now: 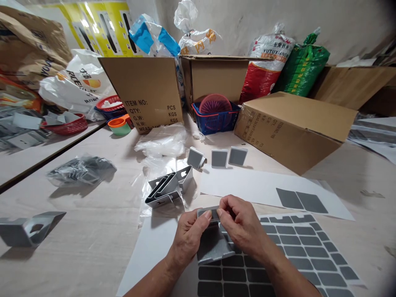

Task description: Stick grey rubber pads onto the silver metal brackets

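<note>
Between my two hands is a bent grey metal bracket (pixel 213 244). My left hand (pixel 189 236) grips its left upper edge, thumb on top. My right hand (pixel 239 218) pinches at the right end of a small grey pad (pixel 208 213) on the bracket's upper lip. Beneath them lies a sheet of grey rectangular stickers (pixel 295 251). Two larger grey pads (pixel 301 200) lie on a white sheet (pixel 247 185) further back. Several folded metal brackets (pixel 168 186) sit together to the left, and three pieces with grey faces (pixel 219 158) stand behind.
Clear plastic bags (pixel 162 142) lie behind the folded brackets. A wrapped bundle (pixel 82 170) and a single bracket (pixel 31 229) are at left. Cardboard boxes (pixel 293 123), a blue basket (pixel 213 119) and filled sacks (pixel 267 62) line the back.
</note>
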Available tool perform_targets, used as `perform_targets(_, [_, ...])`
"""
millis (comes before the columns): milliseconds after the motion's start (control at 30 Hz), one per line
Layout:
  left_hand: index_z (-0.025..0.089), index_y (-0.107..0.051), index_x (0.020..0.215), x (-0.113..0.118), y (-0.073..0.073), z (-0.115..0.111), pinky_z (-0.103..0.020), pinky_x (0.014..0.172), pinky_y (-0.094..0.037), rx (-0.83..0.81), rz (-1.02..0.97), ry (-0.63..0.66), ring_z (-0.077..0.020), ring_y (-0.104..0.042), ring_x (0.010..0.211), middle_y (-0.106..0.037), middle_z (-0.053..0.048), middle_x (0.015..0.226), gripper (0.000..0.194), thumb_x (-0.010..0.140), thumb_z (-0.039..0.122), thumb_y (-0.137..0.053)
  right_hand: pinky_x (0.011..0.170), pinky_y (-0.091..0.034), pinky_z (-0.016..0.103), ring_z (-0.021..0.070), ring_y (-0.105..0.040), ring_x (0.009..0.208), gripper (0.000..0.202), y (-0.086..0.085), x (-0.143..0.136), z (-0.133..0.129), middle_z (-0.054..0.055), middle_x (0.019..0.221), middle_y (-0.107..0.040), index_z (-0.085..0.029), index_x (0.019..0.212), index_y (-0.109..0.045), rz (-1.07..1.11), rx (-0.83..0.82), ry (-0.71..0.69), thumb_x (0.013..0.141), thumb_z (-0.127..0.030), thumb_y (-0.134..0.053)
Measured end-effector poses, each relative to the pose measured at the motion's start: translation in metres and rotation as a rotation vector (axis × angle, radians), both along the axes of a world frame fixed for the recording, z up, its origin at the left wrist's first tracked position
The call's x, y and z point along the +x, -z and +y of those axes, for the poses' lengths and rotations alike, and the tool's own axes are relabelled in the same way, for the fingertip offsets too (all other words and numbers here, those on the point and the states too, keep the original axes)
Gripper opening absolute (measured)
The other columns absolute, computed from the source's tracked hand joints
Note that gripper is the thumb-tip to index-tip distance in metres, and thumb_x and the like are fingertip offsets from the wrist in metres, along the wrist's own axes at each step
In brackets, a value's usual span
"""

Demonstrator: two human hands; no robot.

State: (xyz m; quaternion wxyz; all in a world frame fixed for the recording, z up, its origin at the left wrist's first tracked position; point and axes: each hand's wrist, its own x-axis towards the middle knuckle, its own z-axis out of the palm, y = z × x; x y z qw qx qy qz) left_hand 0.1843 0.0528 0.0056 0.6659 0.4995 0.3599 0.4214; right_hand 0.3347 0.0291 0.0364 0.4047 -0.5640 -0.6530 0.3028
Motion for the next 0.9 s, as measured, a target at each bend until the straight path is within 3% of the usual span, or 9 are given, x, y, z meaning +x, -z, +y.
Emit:
perform_targets(467, [0.01, -0.061, 0.072, -0.003, 0.001, 0.0, -0.023, 0.056, -0.033, 0.005, 0.037, 0.066, -0.0093, -0.04, 0.058, -0.053, -0.001, 0.063, 0.024, 0.082, 0.03, -0.053, 0.049, -0.028, 0.024, 0.0097, -0.032, 0.051, 0.014, -0.004, 0.002, 0.0, -0.005, 0.056, -0.037, -0.019, 0.068, -0.043, -0.023, -0.013, -0.009, 0.083, -0.018, -0.045])
perform_targets(600, [0.011, -0.059, 0.065, -0.003, 0.0, 0.001, -0.022, 0.052, -0.03, -0.015, 0.036, 0.046, -0.0079, -0.037, 0.054, -0.049, 0.001, 0.057, 0.026, 0.08, 0.031, -0.055, 0.049, -0.028, 0.023, 0.0095, -0.033, 0.052, 0.014, -0.002, 0.001, 0.001, -0.005, 0.057, -0.038, -0.019, 0.069, -0.043, -0.01, -0.022, -0.012, 0.083, -0.018, -0.045])
perform_targets(900, [0.011, -0.062, 0.064, -0.002, -0.011, 0.0, -0.021, 0.053, -0.035, -0.07, -0.044, 0.027, -0.0081, -0.044, 0.053, -0.055, 0.0, 0.057, 0.024, 0.077, 0.03, -0.059, 0.043, -0.026, 0.021, 0.0074, -0.028, 0.049, 0.009, -0.004, -0.001, 0.002, -0.007, 0.058, -0.032, -0.02, 0.075, -0.039, 0.258, -0.158, -0.022, 0.08, -0.019, -0.047])
